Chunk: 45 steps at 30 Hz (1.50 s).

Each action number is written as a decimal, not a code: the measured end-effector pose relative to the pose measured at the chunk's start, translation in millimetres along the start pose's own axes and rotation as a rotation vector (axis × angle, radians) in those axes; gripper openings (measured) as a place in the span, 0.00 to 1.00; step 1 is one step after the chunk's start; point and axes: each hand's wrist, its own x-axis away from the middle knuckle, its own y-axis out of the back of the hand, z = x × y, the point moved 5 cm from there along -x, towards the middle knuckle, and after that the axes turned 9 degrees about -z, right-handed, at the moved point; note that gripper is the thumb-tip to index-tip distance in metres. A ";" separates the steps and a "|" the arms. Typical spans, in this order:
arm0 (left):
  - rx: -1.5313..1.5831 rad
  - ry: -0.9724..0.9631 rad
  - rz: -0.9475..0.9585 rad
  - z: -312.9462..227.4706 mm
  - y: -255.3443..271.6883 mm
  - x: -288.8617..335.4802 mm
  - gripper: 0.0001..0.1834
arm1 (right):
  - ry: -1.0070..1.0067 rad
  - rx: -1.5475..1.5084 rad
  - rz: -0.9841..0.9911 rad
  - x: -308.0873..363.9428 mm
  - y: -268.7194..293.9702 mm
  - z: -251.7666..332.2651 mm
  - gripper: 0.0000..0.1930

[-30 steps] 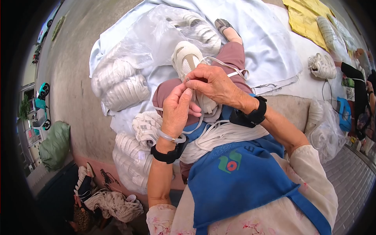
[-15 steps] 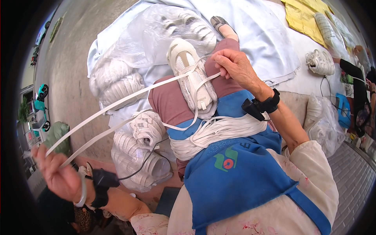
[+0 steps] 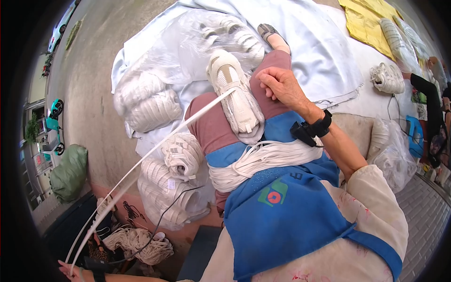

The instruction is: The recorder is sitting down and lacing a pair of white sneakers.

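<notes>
Since the earlier frame, your left hand (image 3: 70,271) has drawn farther down and out to the lower left edge, and the white lace (image 3: 155,149) now runs taut in 2 strands from the shoe's eyelets to that hand. Only a sliver of the hand shows, so it seems closed on the lace ends, though I cannot tell for sure. Your right hand (image 3: 281,84) rests half curled beside the white shoe (image 3: 236,96), touching its side without clasping it. That shoe lies sole down along your thigh, toe away from you, above the bundle of laces (image 3: 263,160) across your blue apron (image 3: 282,211). Judge the lace as light, flat and limp (slippery when slack), best pinched near its tips. By its look the shoe is light and soft-sided; hold it around the midfoot.
</notes>
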 end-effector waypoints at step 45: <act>-0.119 0.005 0.302 147.8 -13.1 107.2 0.15 | 0.584 -0.860 -0.366 93.4 369.6 123.1 0.09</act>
